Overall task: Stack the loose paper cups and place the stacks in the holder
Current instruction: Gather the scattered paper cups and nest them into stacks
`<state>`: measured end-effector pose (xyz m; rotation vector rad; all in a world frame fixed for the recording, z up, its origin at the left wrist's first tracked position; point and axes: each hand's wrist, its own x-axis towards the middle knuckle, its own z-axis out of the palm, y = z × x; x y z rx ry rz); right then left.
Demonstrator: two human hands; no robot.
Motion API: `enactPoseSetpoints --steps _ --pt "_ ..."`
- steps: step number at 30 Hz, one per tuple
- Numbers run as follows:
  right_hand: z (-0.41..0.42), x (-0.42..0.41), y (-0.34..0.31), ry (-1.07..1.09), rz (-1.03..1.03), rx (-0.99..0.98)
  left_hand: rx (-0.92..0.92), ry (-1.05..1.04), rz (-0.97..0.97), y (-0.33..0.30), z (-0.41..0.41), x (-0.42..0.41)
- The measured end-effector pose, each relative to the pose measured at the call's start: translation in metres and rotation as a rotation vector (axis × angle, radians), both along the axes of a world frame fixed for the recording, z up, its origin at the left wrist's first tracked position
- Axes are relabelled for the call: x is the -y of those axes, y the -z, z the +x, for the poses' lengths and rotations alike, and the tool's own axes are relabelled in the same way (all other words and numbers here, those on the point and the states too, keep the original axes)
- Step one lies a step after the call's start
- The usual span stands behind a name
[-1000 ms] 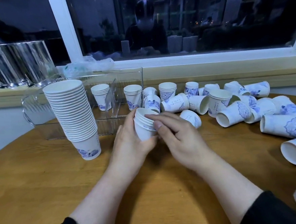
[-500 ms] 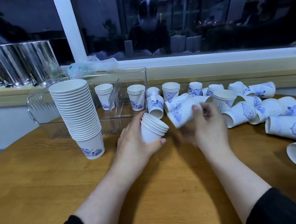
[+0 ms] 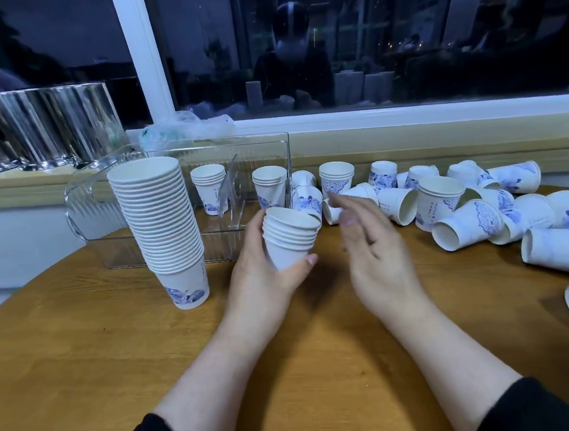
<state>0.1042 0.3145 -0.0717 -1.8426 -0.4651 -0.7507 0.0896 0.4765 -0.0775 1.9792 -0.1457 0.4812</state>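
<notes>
right hand (image 3: 376,252) emptied, grip open | left hand (image 3: 264,277) grips short stack (image 3: 290,240), mouth up-right

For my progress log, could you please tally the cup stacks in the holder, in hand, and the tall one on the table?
Small stacks in the clear holder: 2
Tall stack on the table: 1
Short stack in the left hand: 1
Total: 4

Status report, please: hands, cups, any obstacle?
Left hand holds short stack. Right hand open, empty. Tall stack stands before holder. Loose cups remain.
</notes>
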Motion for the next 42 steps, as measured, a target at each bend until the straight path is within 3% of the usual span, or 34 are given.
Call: enactPoseSetpoints --steps 2,6,16,23,33,36,42 --pt "0.015 0.011 0.009 0.203 0.051 -0.089 -0.005 -0.024 -0.006 0.001 0.002 -0.003" --pt "0.045 0.029 0.024 0.421 -0.058 -0.335 -0.018 -0.037 -0.019 0.003 0.006 -0.006" --pt "0.094 0.028 0.018 0.427 -0.043 -0.508 -0.013 -0.013 0.0 0.003 0.007 -0.005" --pt "0.092 0.029 0.012 0.41 0.191 -0.45 -0.017 -0.028 0.03 0.007 0.008 -0.005" --pt "0.052 0.011 -0.007 0.244 0.521 -0.121 0.005 -0.063 0.192 0.008 0.008 -0.005" --pt "0.039 0.0 -0.009 0.113 0.47 -0.06 0.019 -0.076 0.213 0.008 0.009 -0.004" --pt "0.035 -0.013 -0.007 -0.121 0.159 -0.063 0.017 -0.087 0.176 0.006 0.01 -0.005"
